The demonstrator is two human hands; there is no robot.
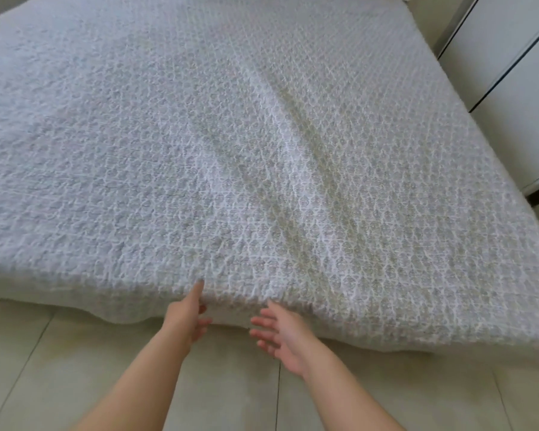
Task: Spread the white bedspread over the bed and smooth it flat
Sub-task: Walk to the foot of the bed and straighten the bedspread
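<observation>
We stand at the near edge of the bed (448,346), and the white bedspread (199,144) already covers the whole top, its near border draping over the side toward the tiled floor (59,368). Both our hands are low at that hanging border, which suits the job: from here a pull toward us would draw the cloth taut across the mattress.

Our left hand (185,318) reaches up with a fingertip touching the cloth just at the bed's edge; its grip is loose and has hold of nothing that we can see. Our right hand (280,337) is spread open, palm turned inward, fingers apart, just beside the drape and, as far as we can tell, not clasping it.

The bedspread lies with its long axis running away from us toward the far end, near the white cabinet (511,73) on the right. Two or three long ridges still run through it, slanting from the middle of the near edge up and away. We judge the spreading largely done and the smoothing unfinished; those creases point almost straight at our hands, so a tug here would likely ease them.
</observation>
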